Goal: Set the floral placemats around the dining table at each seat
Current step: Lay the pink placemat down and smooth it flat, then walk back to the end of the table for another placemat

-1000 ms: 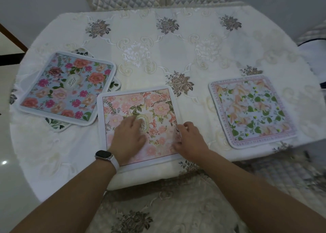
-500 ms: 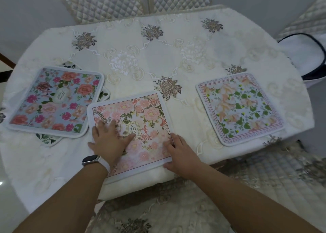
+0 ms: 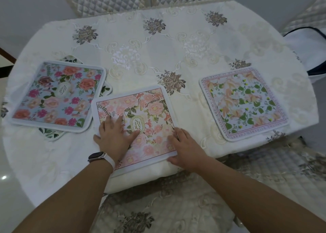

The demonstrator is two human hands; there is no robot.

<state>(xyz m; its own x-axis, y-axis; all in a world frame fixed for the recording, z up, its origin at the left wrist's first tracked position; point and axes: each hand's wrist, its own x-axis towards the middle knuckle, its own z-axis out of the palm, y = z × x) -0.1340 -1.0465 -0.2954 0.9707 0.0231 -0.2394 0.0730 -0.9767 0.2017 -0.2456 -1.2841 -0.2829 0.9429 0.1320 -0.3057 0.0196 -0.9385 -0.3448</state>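
Two hands lie flat, fingers straight, on the pink placemat at the near edge of the tabletop. The left hand is on its left side and the right hand on its near right corner. A blue placemat lies just left, and a green-leaf placemat is well apart on the right.

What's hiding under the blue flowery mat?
Under the blue mat lies a leafy mat, white with green leaves. Only its corners peek out at the top, right and bottom. Its middle is covered, so whether more mats lie beneath cannot be seen.
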